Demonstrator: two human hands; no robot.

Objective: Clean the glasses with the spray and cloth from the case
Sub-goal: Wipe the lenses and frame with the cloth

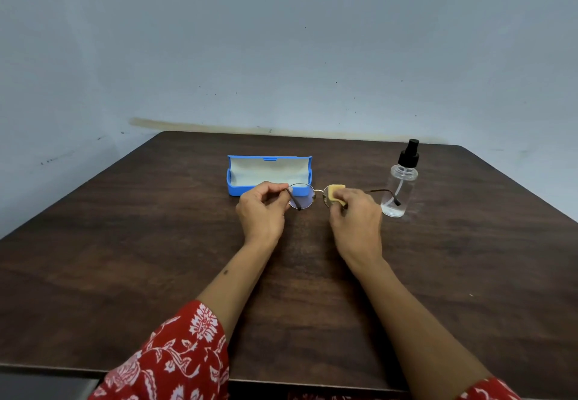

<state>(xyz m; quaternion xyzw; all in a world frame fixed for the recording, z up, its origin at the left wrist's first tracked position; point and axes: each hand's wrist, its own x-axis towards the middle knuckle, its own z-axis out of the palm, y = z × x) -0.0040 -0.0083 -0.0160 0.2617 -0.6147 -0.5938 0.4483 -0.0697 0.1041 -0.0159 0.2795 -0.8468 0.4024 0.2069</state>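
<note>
Thin-rimmed round glasses [302, 196] are held above the dark wooden table [156, 258], arms unfolded. My left hand [262, 208] pinches the left hinge and arm of the frame. My right hand [355, 218] pinches a small yellow cloth [335, 191] around the right lens, which the cloth hides. The right arm of the glasses sticks out toward the clear spray bottle [399, 186] with a black pump top, standing upright just right of my right hand. The blue glasses case [269, 174] lies open behind my left hand, its pale lining showing.
The table's far edge meets a grey-blue wall [281, 55]. Red patterned sleeves [175, 359] cover my forearms near the front edge of the table.
</note>
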